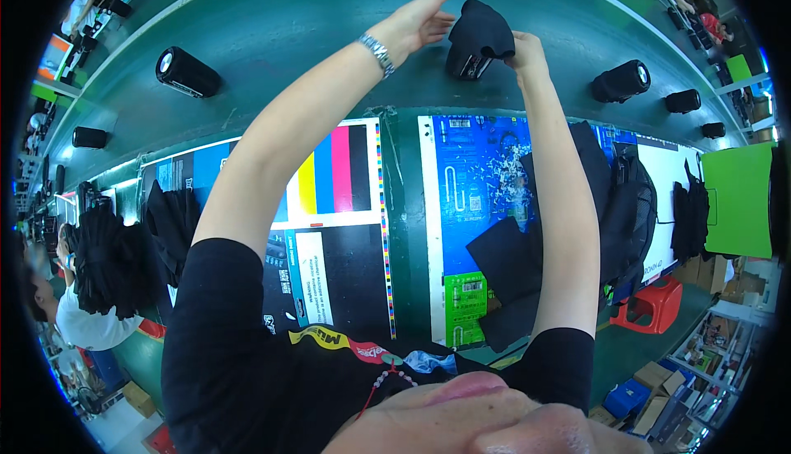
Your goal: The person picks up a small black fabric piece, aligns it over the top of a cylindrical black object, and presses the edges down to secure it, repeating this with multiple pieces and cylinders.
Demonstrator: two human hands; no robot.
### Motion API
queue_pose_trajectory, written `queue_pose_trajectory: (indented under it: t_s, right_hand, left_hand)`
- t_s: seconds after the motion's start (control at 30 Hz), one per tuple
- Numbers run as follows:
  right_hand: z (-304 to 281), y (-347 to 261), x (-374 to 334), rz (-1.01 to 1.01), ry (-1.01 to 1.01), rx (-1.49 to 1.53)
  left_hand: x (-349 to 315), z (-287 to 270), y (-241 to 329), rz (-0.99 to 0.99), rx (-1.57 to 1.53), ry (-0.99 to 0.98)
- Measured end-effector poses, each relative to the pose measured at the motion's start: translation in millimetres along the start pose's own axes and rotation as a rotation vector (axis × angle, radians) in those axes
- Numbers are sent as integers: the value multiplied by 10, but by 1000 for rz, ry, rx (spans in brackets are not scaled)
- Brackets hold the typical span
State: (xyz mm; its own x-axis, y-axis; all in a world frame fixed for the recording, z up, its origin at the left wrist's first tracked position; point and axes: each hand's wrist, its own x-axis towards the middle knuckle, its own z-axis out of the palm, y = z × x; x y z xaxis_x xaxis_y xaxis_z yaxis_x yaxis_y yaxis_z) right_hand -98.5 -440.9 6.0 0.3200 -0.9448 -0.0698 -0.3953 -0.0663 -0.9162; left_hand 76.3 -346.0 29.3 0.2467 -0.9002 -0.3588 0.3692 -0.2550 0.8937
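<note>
At the far middle of the green bench point(288, 17), a black cylinder-shaped speaker point(466, 67) is partly covered by a black cloth pouch point(482, 27). My right hand point(528, 52) is closed on the pouch's right edge, the fingertips partly hidden. My left hand point(417, 29), a metal watch band at its wrist, is held open just left of the pouch. Its fingers are stretched out and hold nothing. The cloth hides the upper part of the speaker.
Other black speakers stand or lie to the left point(188, 73) and right point(623, 83). Loose black cloth pieces point(511, 260) rest on a blue printed sheet point(461, 174) under my right arm. A cloth pile point(107, 256) is at left, near another person point(91, 318). A red stool point(655, 306) stands lower right.
</note>
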Motion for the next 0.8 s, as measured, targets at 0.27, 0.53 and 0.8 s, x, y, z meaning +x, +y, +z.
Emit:
queue_pose_trajectory:
  t_s: [0.27,0.53,0.8]
  right_hand:
    - [-166,180,13,-47,51,-328]
    - [-321,437,-286,-45,230,-612]
    - [-243,446,-225,-54,215,-682]
  left_hand:
    - [430,207,-423,247,73,-72]
    - [807,314,-1010,817,1273,265]
    - [39,809,-423,526,-120,-108]
